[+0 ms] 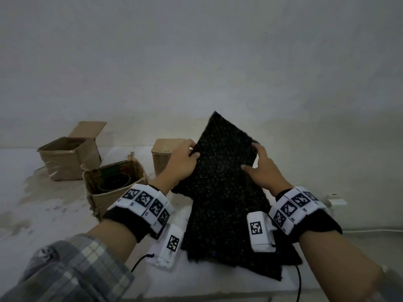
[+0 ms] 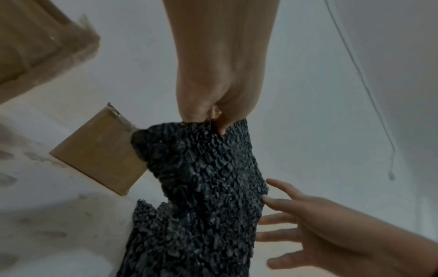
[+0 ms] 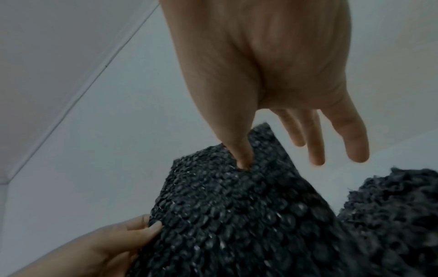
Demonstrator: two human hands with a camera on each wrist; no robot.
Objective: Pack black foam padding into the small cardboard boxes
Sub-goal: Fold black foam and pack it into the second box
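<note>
A black, bumpy foam sheet (image 1: 224, 162) is held tilted up above a pile of more black foam (image 1: 231, 240) on the white table. My left hand (image 1: 185, 162) pinches the sheet's left edge between thumb and curled fingers (image 2: 213, 112). On the sheet's right side, my right hand (image 1: 261, 171) has its thumb (image 3: 241, 155) pressing into the foam and its fingers straight and spread. Three small cardboard boxes stand to the left: an open one (image 1: 69, 158) at the back, an open one (image 1: 113, 184) with a dark round thing inside, and a closed one (image 1: 163, 158) behind my left hand.
A pale wall rises close behind the table. On the right lie a small white fitting (image 1: 335, 201) and a thin white cable (image 1: 359, 231). Black cables hang from the wrist cameras near the table's front edge (image 1: 218, 295). The table surface (image 1: 32, 203) at the left is stained.
</note>
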